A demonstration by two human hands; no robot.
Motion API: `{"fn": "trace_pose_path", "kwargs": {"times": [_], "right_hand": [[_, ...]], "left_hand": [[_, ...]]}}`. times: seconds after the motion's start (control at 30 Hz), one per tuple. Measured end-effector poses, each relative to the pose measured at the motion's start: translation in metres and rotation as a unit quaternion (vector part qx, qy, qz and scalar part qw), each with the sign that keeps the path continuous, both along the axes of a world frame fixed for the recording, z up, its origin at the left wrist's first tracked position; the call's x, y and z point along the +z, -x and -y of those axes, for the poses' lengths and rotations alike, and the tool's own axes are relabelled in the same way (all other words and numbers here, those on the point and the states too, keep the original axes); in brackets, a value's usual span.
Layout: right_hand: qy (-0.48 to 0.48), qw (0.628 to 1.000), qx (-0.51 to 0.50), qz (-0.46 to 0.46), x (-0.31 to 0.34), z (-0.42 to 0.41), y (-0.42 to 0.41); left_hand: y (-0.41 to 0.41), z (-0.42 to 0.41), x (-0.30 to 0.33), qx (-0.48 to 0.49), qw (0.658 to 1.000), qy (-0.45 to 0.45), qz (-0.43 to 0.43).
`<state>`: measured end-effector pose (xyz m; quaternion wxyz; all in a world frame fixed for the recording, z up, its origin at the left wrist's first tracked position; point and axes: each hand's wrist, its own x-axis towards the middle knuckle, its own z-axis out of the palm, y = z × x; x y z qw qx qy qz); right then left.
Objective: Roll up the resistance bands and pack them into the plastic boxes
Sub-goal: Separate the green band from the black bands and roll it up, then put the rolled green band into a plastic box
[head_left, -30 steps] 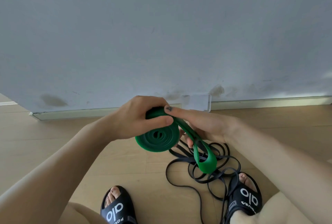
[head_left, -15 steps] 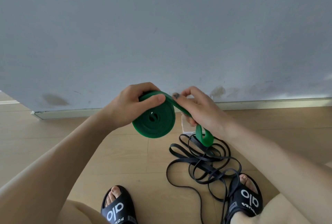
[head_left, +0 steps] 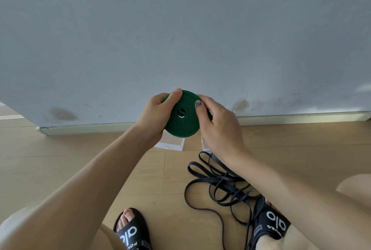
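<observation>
Green band: wound into a flat round coil with a small hole at its centre, held up in front of the grey wall, above the floor.
Left hand: grips the coil from 9 o'clock, thumb lying over its top edge, fingers curled behind it.
Right hand: grips the coil from 3 o'clock, thumb pressed flat on the coil's face, fingers wrapped round the far side.
Plastic box: clear, on the wooden floor just below the coil at 6 o'clock, partly hidden by the left wrist.
Second clear piece: only an edge shows beside the right wrist; what it is cannot be told.
Black bands: a loose tangle on the floor at 5 o'clock from the coil, reaching the right slipper.
Left slipper: black, at the bottom edge.
</observation>
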<state>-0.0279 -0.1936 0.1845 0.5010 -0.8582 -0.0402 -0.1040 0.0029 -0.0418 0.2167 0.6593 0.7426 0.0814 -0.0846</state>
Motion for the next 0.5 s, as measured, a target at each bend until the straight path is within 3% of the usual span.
{"fn": "trace_pose_path", "kwargs": {"times": [0.07, 0.27, 0.5], "right_hand": [[-0.024, 1.000, -0.003, -0.013, -0.002, -0.002, 0.001], [-0.229, 0.965, -0.111, -0.064, 0.002, -0.017, 0.008], [-0.224, 0.954, -0.183, -0.077, 0.001, -0.014, 0.010]], "left_hand": [[0.005, 0.006, 0.000, 0.019, 0.999, 0.019, -0.022], [0.017, 0.028, 0.001, 0.127, 0.984, 0.095, -0.074], [0.024, 0.077, -0.013, 0.239, 0.941, 0.191, -0.146]]}}
